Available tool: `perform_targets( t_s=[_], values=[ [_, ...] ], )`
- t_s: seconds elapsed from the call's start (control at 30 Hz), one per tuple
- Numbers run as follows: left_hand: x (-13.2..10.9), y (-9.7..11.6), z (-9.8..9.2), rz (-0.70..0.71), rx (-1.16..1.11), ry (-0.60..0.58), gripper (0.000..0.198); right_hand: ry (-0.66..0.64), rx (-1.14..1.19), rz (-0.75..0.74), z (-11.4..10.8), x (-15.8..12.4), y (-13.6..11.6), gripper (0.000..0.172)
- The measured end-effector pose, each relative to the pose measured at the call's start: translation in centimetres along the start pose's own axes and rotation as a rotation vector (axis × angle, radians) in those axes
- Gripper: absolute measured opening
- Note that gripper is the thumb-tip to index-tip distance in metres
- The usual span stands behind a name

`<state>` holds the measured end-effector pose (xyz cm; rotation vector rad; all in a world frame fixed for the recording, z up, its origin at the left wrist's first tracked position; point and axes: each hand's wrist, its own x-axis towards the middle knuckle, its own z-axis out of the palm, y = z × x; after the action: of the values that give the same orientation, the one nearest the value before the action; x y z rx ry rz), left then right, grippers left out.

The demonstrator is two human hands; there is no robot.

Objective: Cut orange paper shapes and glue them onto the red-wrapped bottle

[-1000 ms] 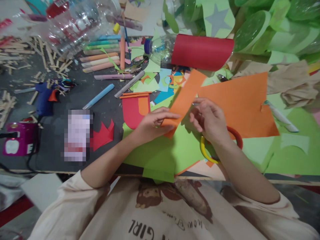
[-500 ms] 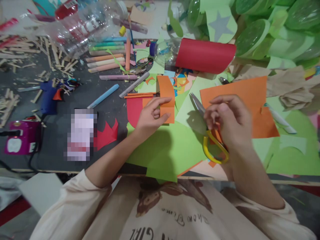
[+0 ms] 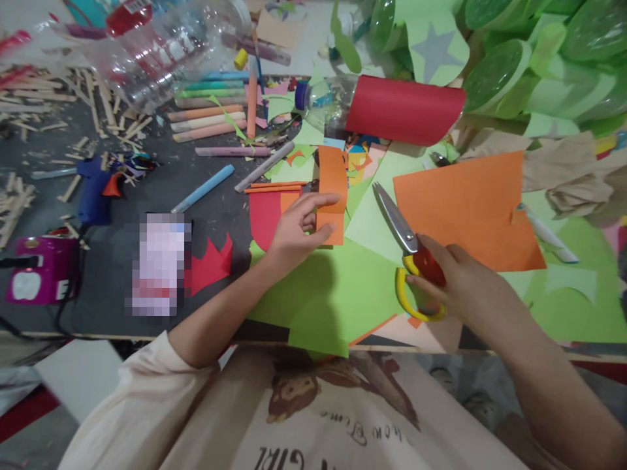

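Observation:
My left hand (image 3: 296, 228) pinches a folded orange paper strip (image 3: 332, 189) and holds it just above the green sheets (image 3: 333, 294) in the middle of the table. My right hand (image 3: 458, 284) is closed around the red and yellow handles of a pair of scissors (image 3: 406, 251). The scissors lie on the green paper with their closed blades pointing up and to the left. A large orange sheet (image 3: 470, 209) with a notch cut from its right edge lies flat just right of the blades.
A red paper roll (image 3: 404, 109) and clear plastic bottles (image 3: 161, 46) lie at the back. Coloured chalk sticks (image 3: 203, 121), wooden sticks (image 3: 29, 104), a blue glue gun (image 3: 93, 192), a magenta device (image 3: 34, 271) and red cut shapes (image 3: 210, 264) cover the dark left side. Green foam pieces (image 3: 539, 59) pile at the right.
My left hand carried the cut orange strip leftwards and folded it. My right hand left the paper, dropped towards the table edge and now grips the scissors lying on the green paper.

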<state>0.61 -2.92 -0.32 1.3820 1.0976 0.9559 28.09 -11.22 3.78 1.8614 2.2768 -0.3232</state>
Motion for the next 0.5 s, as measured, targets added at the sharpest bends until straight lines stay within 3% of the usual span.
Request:
perform_targets(
  t_s=[0.2, 0.37, 0.43, 0.5],
  values=[
    [0.1, -0.6, -0.1, 0.018, -0.009, -0.011, 0.033, -0.020, 0.275, 0.141, -1.3, 1.1, -0.6, 0.042],
    [-0.1, -0.5, -0.2, 0.026, -0.023, -0.036, 0.035, -0.169, 0.853, 0.401, -3.1, 1.2, 1.2, 0.050],
    [-0.2, -0.1, -0.2, 0.036, -0.011, -0.036, 0.035, -0.196, 0.955, 0.388, -3.7, 1.1, 2.2, 0.054],
    [-0.3, 0.2, -0.1, 0.047, 0.003, -0.036, 0.036, -0.118, 0.871, 0.301, -3.9, 1.0, 3.1, 0.057]
  ],
)
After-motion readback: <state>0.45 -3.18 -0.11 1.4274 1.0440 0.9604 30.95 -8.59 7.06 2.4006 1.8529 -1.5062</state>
